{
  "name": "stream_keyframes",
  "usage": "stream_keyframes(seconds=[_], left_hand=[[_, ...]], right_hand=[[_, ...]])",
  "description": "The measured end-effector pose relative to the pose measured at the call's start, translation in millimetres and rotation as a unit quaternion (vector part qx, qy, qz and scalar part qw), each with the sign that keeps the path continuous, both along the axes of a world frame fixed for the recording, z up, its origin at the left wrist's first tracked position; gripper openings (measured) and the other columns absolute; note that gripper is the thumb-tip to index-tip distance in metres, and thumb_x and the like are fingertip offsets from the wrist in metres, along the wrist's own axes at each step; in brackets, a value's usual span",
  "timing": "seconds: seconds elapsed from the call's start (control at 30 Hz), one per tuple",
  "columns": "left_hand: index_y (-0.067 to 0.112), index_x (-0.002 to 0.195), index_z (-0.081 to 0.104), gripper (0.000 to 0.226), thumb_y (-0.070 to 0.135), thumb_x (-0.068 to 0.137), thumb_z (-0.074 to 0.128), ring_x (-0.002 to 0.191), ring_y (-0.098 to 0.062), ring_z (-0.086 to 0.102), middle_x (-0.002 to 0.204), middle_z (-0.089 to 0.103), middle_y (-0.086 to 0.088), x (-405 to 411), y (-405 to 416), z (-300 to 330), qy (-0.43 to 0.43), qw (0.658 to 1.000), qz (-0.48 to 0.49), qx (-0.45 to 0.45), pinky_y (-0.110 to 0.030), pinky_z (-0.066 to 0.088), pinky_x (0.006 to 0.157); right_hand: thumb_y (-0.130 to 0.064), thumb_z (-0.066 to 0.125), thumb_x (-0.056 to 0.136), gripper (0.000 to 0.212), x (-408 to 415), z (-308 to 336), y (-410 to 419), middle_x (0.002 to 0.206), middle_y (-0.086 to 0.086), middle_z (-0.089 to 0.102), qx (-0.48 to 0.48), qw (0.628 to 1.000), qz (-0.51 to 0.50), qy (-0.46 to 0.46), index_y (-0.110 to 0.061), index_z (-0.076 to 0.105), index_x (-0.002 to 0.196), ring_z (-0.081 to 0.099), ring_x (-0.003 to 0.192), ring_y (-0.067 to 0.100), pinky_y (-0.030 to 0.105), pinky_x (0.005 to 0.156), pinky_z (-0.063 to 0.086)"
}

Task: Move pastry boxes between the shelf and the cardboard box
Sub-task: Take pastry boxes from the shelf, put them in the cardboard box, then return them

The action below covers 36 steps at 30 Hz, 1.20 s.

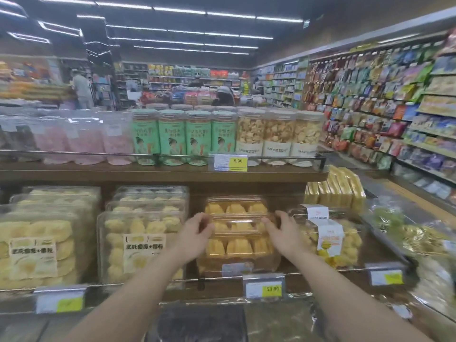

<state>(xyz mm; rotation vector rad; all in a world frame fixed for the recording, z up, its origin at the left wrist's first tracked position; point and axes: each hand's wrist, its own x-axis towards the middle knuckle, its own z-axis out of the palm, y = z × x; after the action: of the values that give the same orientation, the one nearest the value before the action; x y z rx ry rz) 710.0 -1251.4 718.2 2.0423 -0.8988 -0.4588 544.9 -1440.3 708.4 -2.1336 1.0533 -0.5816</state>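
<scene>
At the frame's lower centre, the left hand [196, 229] and right hand [283, 233] are gripping the sides of a clear plastic box of orange pastries [238, 230], fingers curled. It is sitting on the wooden shelf [308, 280].

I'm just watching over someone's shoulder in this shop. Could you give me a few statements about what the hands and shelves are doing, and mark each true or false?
1. Both hands grip the same clear box of orange-yellow pastries. True: the left hand holds its left side, the right hand its right.
2. That box sits on the upper shelf. False: it sits on the lower shelf, on top of another box.
3. Green canisters stand on the upper shelf. True.
4. The yellow price tag on the upper shelf reads 19.90. False: it reads 9.90.
5. A cardboard box stands beside the hands. False: none is in view.
</scene>
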Motion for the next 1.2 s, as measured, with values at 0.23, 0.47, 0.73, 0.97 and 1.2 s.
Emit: stream_keyframes(seconds=[0.23,0.47,0.73,0.97,1.2], left_hand=[[0.043,0.162,0.014,0.074,0.068,0.098,0.042,0.152,-0.027,0.033,0.169,0.027,0.007,-3,-32,-27,0.124,0.983,0.131,-0.016,-0.052,0.028,0.123],[0.052,0.158,-0.003,0.107,0.095,0.069,0.037,0.156,-0.023,0.024,0.172,0.014,0.010,-1,-42,-38,0.158,0.981,0.098,-0.055,-0.055,0.026,0.125],[0.019,0.155,0.036,0.065,0.046,0.100,0.058,0.142,-0.021,0.045,0.155,0.045,0.000,-17,-26,-12,-0.101,0.990,0.091,-0.032,-0.039,0.039,0.118],[0.024,0.127,0.048,0.046,0.045,0.092,0.070,0.116,-0.015,0.054,0.124,0.046,0.008,-38,9,-13,-0.185,0.981,0.058,0.013,-0.032,0.050,0.099],[0.023,0.080,0.049,0.027,0.036,0.094,0.068,0.077,-0.016,0.055,0.081,0.053,0.009,-41,7,-29,-0.254,0.964,-0.042,0.065,-0.032,0.049,0.070]], right_hand=[[-0.055,0.046,0.101,0.080,18,-16,-26,0.170,0.001,0.012,0.149,0.986,0.034,-0.072,-0.021,0.008,0.163,0.018,0.154,0.023,0.040,0.122,0.020],[-0.057,0.033,0.104,0.061,16,-20,-35,0.160,-0.003,0.039,0.144,0.986,0.061,-0.063,-0.027,0.032,0.158,0.036,0.146,0.020,0.036,0.116,0.029],[-0.048,0.041,0.103,0.032,-9,-10,-10,0.116,-0.010,0.058,-0.161,0.986,0.020,-0.028,-0.026,0.059,0.119,0.054,0.112,0.010,0.019,0.087,0.044],[-0.045,0.045,0.101,0.032,-33,-20,30,0.083,-0.012,0.055,-0.272,0.956,0.097,0.046,-0.024,0.055,0.079,0.053,0.079,0.007,0.021,0.060,0.040],[-0.037,0.040,0.105,0.023,-24,-3,32,0.099,-0.005,0.056,-0.231,0.946,0.189,0.127,-0.024,0.051,0.089,0.052,0.097,0.016,0.031,0.080,0.046]])
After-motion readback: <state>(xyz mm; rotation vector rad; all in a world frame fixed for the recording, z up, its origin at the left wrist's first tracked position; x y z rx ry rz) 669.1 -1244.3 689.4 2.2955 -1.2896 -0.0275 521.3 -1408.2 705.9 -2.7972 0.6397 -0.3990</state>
